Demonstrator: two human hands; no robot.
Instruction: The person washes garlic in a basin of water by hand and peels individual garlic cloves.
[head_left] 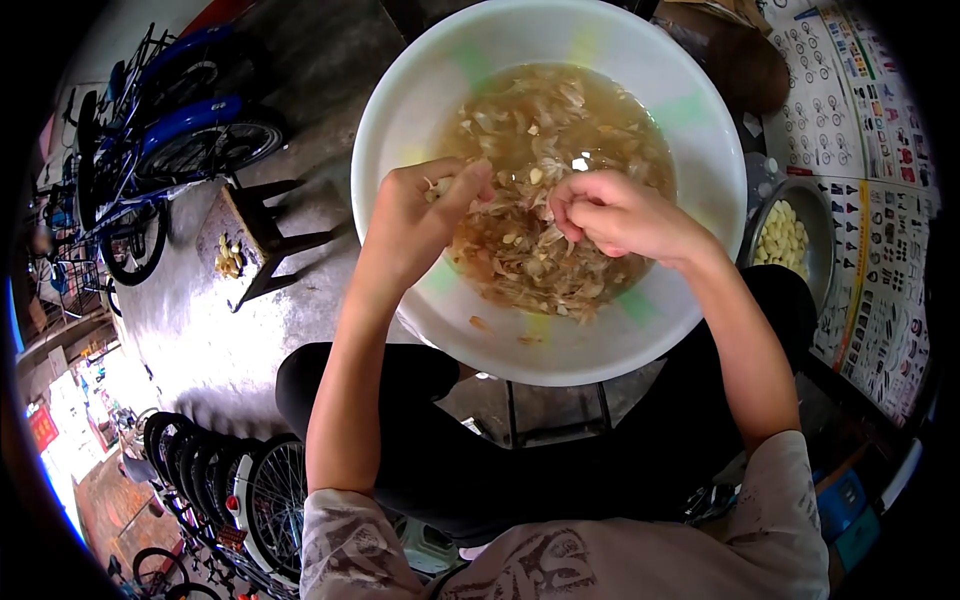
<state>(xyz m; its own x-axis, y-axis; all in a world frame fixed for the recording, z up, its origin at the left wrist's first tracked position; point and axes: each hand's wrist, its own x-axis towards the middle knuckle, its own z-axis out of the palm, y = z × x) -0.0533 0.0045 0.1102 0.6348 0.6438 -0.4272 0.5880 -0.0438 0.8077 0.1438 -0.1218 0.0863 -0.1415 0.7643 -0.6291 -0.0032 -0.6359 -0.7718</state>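
Observation:
A big white basin (395, 100) holds brownish water full of loose garlic skins (550, 265), with a few pale cloves among them. Over the basin's left side is my left hand (430, 212), its thumb and fingers pinched together; a whitish scrap of garlic skin (436, 188) shows at the fingers. My right hand (625, 215) hovers above the skins on the right, fingers curled inward. Whatever its fingertips hold is hidden. The two hands are apart from each other. Peeled garlic cloves (782, 240) fill part of a metal bowl (825, 225) to the right of the basin.
A small wooden stool (258, 240) at the left carries several cloves (229, 258). Blue bicycles (195, 130) stand at upper left, and a row of bicycle wheels (275, 500) at lower left. Printed sheets (860, 180) lie on the right. My knees flank the basin.

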